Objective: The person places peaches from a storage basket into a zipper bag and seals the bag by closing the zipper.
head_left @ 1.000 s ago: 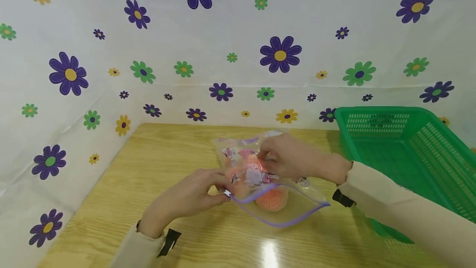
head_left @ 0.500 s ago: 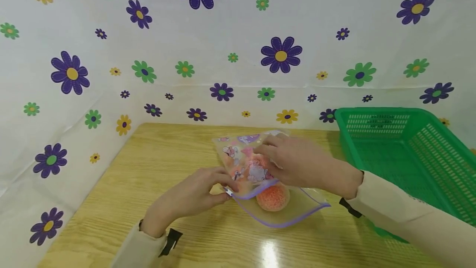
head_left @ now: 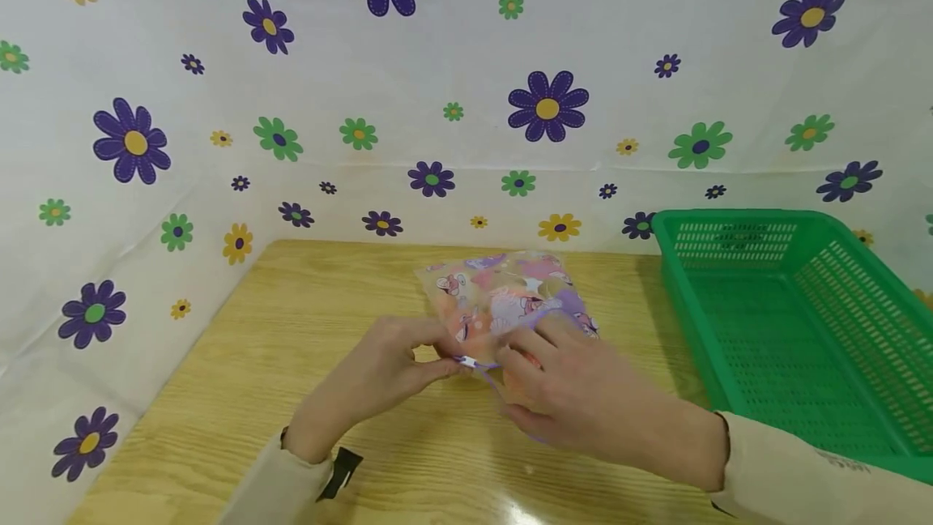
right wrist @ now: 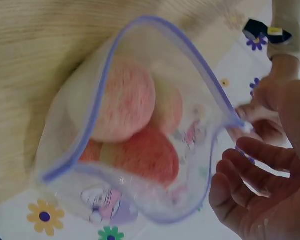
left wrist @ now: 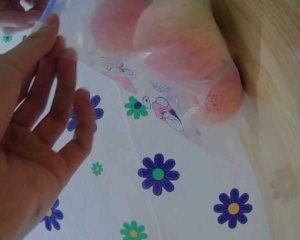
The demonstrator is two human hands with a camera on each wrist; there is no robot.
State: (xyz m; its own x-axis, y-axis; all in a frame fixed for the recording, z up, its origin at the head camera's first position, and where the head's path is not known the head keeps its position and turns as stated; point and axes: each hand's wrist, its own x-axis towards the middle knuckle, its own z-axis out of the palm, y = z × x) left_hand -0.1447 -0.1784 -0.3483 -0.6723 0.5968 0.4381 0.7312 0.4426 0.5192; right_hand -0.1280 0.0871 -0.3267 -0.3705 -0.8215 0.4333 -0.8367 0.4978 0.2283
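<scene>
A clear zip bag [head_left: 510,294] printed with cartoons lies on the wooden table [head_left: 306,322]. It holds pink-orange round fruits [right wrist: 125,97], which also show through the plastic [left wrist: 180,45]. The bag's purple zip edge [right wrist: 190,55] gapes wide in the right wrist view. My left hand [head_left: 452,359] pinches the bag's corner at the small slider [head_left: 466,361]. My right hand [head_left: 521,359] hovers over the near mouth of the bag and hides it in the head view. Its fingers [right wrist: 260,155] are loosely curved and hold nothing.
A green plastic basket [head_left: 787,330] with perforated walls stands at the right of the table, close to my right forearm. A flower-printed white sheet [head_left: 437,87] walls the back and left sides.
My right hand left the far upper side of the bag and came toward me, over the bag's mouth and next to my left hand. My left hand kept its pinch on the corner.
</scene>
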